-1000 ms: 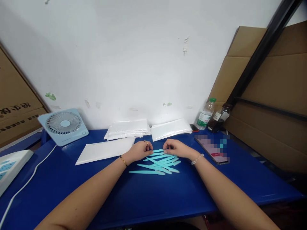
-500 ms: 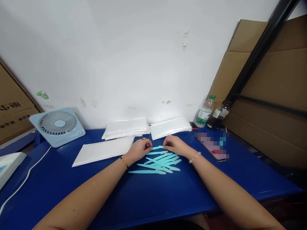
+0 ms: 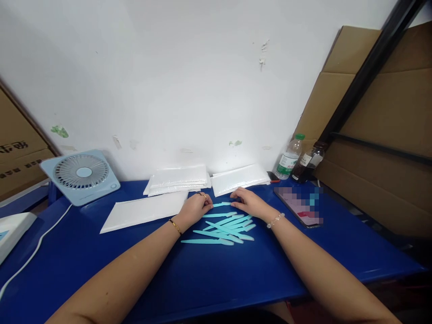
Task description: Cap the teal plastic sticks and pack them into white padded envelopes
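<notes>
Several thin turquoise plastic sticks lie in a loose pile on the blue table. One turquoise stick lies apart at the far edge of the pile, between my hands. My left hand, with a ring and a gold bracelet, pinches the stick's left end. Pinching its right end is my right hand, which wears a bead bracelet. Both hands rest low on the table.
White padded envelopes lie behind: one flat at left, a stack, another pile. A small blue fan stands at left with a white cable. A phone, a water bottle and a dark bottle sit right. Cardboard leans on both sides.
Both hands slid a little farther from me, carrying one stick off the pile's far edge. The camera view shifted slightly left.
</notes>
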Demonstrator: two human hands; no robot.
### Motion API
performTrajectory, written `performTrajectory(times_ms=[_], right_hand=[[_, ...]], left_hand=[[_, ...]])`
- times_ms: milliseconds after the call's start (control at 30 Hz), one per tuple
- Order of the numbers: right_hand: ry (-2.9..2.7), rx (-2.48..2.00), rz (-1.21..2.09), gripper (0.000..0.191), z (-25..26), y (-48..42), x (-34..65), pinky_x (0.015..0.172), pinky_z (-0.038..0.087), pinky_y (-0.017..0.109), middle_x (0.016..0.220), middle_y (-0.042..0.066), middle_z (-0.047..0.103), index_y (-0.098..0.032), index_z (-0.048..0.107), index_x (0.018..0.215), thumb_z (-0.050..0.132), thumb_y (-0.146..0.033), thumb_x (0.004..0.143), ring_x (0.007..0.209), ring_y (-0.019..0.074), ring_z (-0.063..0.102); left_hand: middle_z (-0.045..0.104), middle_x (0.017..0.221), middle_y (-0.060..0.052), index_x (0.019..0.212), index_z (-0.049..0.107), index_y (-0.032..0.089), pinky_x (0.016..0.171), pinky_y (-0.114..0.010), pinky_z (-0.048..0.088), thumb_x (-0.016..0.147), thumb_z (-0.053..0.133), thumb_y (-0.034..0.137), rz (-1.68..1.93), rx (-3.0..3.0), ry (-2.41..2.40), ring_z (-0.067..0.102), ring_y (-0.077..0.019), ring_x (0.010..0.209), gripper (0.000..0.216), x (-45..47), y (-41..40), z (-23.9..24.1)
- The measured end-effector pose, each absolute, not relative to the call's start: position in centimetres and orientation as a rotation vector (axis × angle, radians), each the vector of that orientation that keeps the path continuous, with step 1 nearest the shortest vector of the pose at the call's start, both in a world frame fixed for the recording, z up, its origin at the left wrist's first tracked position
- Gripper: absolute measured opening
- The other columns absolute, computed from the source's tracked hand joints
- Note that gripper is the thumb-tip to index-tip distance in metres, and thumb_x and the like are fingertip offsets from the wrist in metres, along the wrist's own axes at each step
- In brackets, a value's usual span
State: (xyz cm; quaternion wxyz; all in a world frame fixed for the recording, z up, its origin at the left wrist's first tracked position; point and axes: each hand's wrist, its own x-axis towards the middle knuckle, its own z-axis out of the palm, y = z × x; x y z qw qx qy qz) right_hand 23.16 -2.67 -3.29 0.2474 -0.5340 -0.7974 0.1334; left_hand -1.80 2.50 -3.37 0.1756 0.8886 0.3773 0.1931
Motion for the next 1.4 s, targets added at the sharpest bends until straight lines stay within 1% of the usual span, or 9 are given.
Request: performTrajectory(times_ms=[167,300,433,600,733,833,967,1200,1400], right_hand=[[-2.149,-1.475,0.473,0.011,-3.4,-2.6,21.7,0.066,0.042,0.025,0.085,0.003,0.058,-0.018,0.061,0.081,0.059,-0.028,0.084,0.072,0.0131,0.054],[-2.167,-1.534,0.532,0.011,-2.8,-2.7,22.6,0.060,0.039,0.024,0.077,0.002,0.059,-0.017,0.061,0.078,0.060,-0.027,0.082,0.066,0.0123,0.052],[-2.113,-1.606,0.517,0.012,-1.9,-3.0,24.5,0.060,0.039,0.024,0.077,0.002,0.060,-0.016,0.061,0.077,0.063,-0.028,0.079,0.067,0.0130,0.053],[-2.216,-1.425,0.534,0.014,-1.3,-3.8,24.0,0.064,0.041,0.024,0.083,0.002,0.059,-0.018,0.063,0.082,0.061,-0.032,0.082,0.071,0.0132,0.053],[-2.334,-1.365,0.572,0.014,-1.8,-4.0,22.6,0.062,0.040,0.024,0.084,0.002,0.056,-0.018,0.063,0.082,0.064,-0.032,0.080,0.070,0.0126,0.051],[-2.348,-1.388,0.596,0.015,-2.1,-4.0,22.1,0.059,0.038,0.023,0.083,0.002,0.055,-0.018,0.061,0.080,0.063,-0.033,0.080,0.068,0.0117,0.050],[-2.346,-1.395,0.660,0.016,-1.9,-4.0,22.5,0.057,0.038,0.023,0.083,0.002,0.055,-0.017,0.059,0.078,0.061,-0.033,0.082,0.065,0.0108,0.048],[-2.208,-1.547,0.607,0.016,-1.2,-3.8,24.8,0.062,0.040,0.025,0.081,0.003,0.057,-0.016,0.061,0.077,0.063,-0.032,0.080,0.070,0.0138,0.052],[-2.342,-1.408,0.747,0.016,-0.4,-4.9,23.9,0.061,0.041,0.024,0.084,0.002,0.055,-0.018,0.065,0.082,0.066,-0.033,0.076,0.070,0.0132,0.051]], left_hand=[[0.065,0.081,-0.001,0.083,0.064,0.020,0.062,-0.026,0.042,0.081,0.058,0.033,0.526,2.438,1.079,0.059,-0.0161,0.075,0.014,-1.5,2.5,-3.7],[0.064,0.079,-0.001,0.080,0.064,0.020,0.063,-0.026,0.042,0.081,0.057,0.031,0.556,2.442,1.047,0.058,-0.0157,0.074,0.013,-1.6,2.6,-3.8],[0.063,0.080,-0.002,0.083,0.064,0.020,0.064,-0.027,0.043,0.082,0.055,0.032,0.567,2.421,1.101,0.058,-0.0165,0.075,0.015,-2.0,2.9,-3.8],[0.062,0.095,-0.003,0.094,0.064,0.021,0.073,-0.027,0.044,0.078,0.063,0.039,0.614,2.516,0.933,0.058,-0.0175,0.086,0.024,-2.0,2.2,-3.0],[0.063,0.087,-0.002,0.084,0.067,0.021,0.071,-0.025,0.042,0.076,0.066,0.041,0.474,2.620,0.773,0.058,-0.0168,0.082,0.022,-1.5,1.4,-2.4],[0.064,0.077,0.000,0.080,0.067,0.022,0.065,-0.024,0.040,0.077,0.065,0.038,0.408,2.618,0.828,0.057,-0.0154,0.075,0.017,-1.2,1.2,-2.3],[0.064,0.078,0.001,0.077,0.066,0.021,0.061,-0.024,0.039,0.076,0.064,0.035,0.421,2.556,0.932,0.058,-0.0140,0.070,0.014,-1.0,1.3,-2.4],[0.066,0.082,-0.001,0.081,0.065,0.021,0.064,-0.026,0.043,0.078,0.061,0.035,0.492,2.446,1.065,0.060,-0.0169,0.077,0.015,-1.9,2.3,-2.8],[0.064,0.097,-0.002,0.095,0.066,0.023,0.078,-0.030,0.044,0.075,0.067,0.037,0.603,2.559,1.071,0.058,-0.0198,0.091,0.025,-1.7,1.7,-2.4]])
